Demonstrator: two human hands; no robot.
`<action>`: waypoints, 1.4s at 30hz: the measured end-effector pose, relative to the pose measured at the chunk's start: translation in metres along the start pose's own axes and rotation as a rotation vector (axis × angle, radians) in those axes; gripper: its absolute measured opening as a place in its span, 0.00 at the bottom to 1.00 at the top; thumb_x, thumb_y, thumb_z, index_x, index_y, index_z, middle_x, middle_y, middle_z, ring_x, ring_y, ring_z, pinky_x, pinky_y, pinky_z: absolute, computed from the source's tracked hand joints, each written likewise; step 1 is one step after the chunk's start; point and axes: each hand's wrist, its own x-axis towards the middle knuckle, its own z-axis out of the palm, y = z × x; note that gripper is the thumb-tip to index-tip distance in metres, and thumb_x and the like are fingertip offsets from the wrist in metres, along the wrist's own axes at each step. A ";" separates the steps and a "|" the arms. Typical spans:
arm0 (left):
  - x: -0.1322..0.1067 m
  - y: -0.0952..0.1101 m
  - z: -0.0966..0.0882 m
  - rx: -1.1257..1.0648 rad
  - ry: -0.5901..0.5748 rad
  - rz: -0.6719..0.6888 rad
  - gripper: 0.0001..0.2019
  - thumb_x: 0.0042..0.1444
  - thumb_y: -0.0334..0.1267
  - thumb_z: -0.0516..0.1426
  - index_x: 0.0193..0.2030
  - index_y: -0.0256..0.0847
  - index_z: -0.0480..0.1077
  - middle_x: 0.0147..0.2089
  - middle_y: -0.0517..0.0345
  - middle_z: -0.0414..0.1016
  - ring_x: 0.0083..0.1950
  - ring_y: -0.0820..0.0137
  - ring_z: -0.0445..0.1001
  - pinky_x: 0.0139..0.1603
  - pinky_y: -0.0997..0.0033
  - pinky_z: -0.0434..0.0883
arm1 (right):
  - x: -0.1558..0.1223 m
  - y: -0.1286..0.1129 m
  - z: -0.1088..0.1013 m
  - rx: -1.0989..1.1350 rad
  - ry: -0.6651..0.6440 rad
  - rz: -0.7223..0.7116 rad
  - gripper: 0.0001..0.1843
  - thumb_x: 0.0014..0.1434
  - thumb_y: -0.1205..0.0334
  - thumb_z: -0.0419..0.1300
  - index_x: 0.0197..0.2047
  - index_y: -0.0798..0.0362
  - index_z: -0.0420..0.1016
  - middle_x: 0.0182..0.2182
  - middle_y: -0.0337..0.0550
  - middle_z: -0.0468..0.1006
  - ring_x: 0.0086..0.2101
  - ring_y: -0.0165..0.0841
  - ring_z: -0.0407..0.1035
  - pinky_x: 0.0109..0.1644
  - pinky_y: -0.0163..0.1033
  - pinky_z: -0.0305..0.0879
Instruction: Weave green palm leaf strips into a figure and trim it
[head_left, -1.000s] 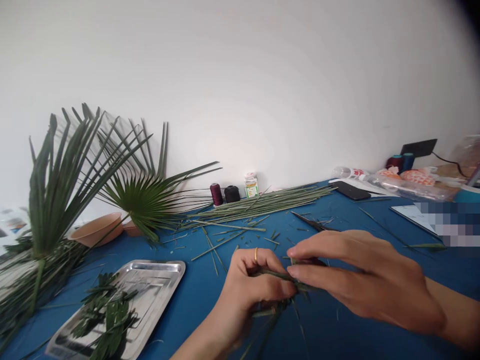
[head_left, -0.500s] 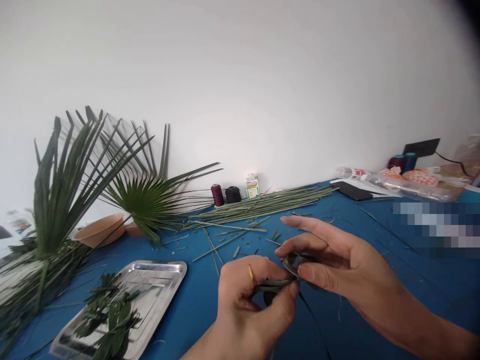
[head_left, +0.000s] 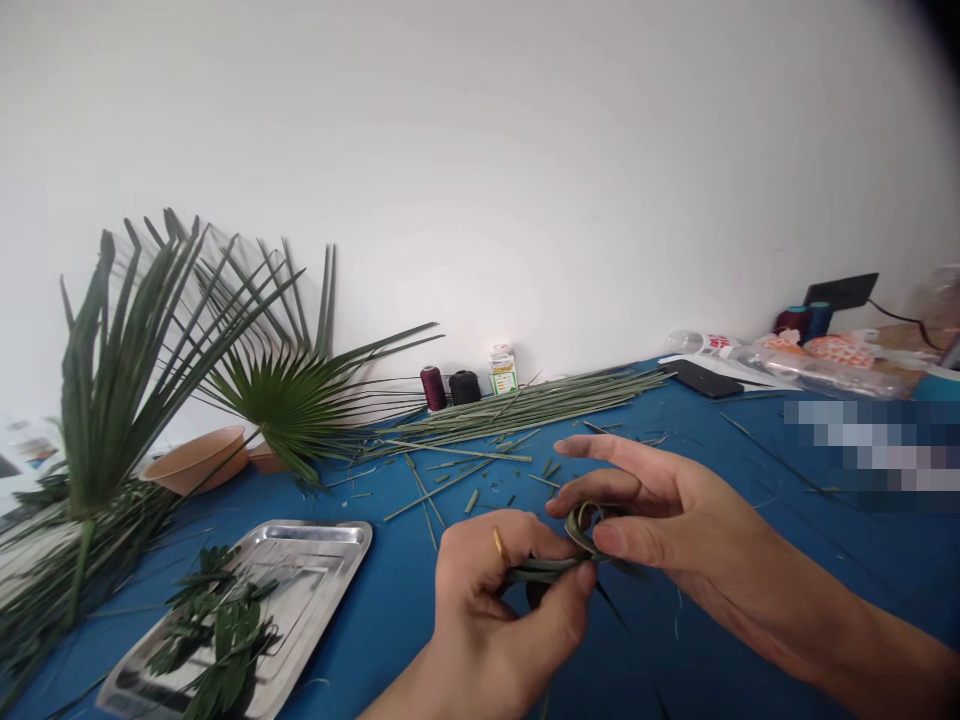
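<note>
My left hand (head_left: 499, 590), with a gold ring on one finger, pinches a green palm-leaf strip (head_left: 547, 568) between thumb and fingers above the blue table (head_left: 390, 610). My right hand (head_left: 675, 515) grips the same strip's curled loop (head_left: 581, 522) between thumb and middle finger, its index finger stretched out to the left. Both hands meet at the strip, a little above the tabletop. Part of the strip is hidden inside my left fist.
A steel tray (head_left: 315, 570) with woven leaf pieces lies at the front left. Fan palm fronds (head_left: 150, 380) and a tan bowl (head_left: 196, 458) stand at left. A bundle of leaf strips (head_left: 525, 405), thread spools (head_left: 448, 387), a small carton (head_left: 502, 370) and a phone (head_left: 701, 379) sit near the wall.
A second ago my right hand lay flat over the strip. It has since turned and curled the strip into a loop; between the last two frames the hands barely shift.
</note>
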 end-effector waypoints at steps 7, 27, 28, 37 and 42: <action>0.002 0.006 0.004 -0.048 0.076 -0.268 0.09 0.39 0.30 0.59 0.14 0.39 0.65 0.13 0.64 0.59 0.17 0.77 0.55 0.18 0.75 0.55 | 0.001 -0.008 0.002 -0.304 0.019 -0.154 0.15 0.51 0.70 0.60 0.42 0.50 0.65 0.34 0.38 0.75 0.34 0.28 0.70 0.37 0.32 0.67; 0.011 0.005 0.003 -0.484 0.078 -0.591 0.15 0.35 0.40 0.64 0.17 0.37 0.61 0.13 0.67 0.58 0.17 0.81 0.51 0.18 0.78 0.48 | 0.005 -0.016 -0.001 -0.438 -0.032 -0.186 0.07 0.48 0.69 0.62 0.34 0.54 0.74 0.30 0.38 0.77 0.33 0.29 0.71 0.36 0.32 0.70; 0.011 0.005 0.003 -0.504 0.067 -0.601 0.15 0.35 0.40 0.64 0.18 0.37 0.61 0.13 0.67 0.58 0.17 0.81 0.51 0.18 0.78 0.48 | 0.006 -0.015 -0.002 -0.411 -0.042 -0.166 0.07 0.49 0.68 0.62 0.34 0.53 0.75 0.30 0.38 0.76 0.33 0.29 0.71 0.36 0.31 0.70; 0.011 0.000 -0.002 -0.618 -0.110 -0.618 0.14 0.40 0.38 0.64 0.20 0.36 0.61 0.16 0.66 0.59 0.18 0.82 0.53 0.19 0.78 0.51 | 0.009 -0.006 -0.010 -0.181 -0.094 -0.056 0.04 0.48 0.67 0.64 0.31 0.52 0.77 0.25 0.34 0.73 0.27 0.23 0.66 0.31 0.27 0.65; 0.012 -0.002 -0.003 -0.755 -0.175 -0.624 0.12 0.42 0.36 0.63 0.22 0.36 0.63 0.17 0.67 0.60 0.18 0.82 0.53 0.19 0.80 0.51 | 0.008 -0.005 -0.012 -0.129 -0.108 -0.029 0.04 0.47 0.66 0.64 0.30 0.51 0.76 0.26 0.34 0.72 0.27 0.22 0.65 0.30 0.26 0.63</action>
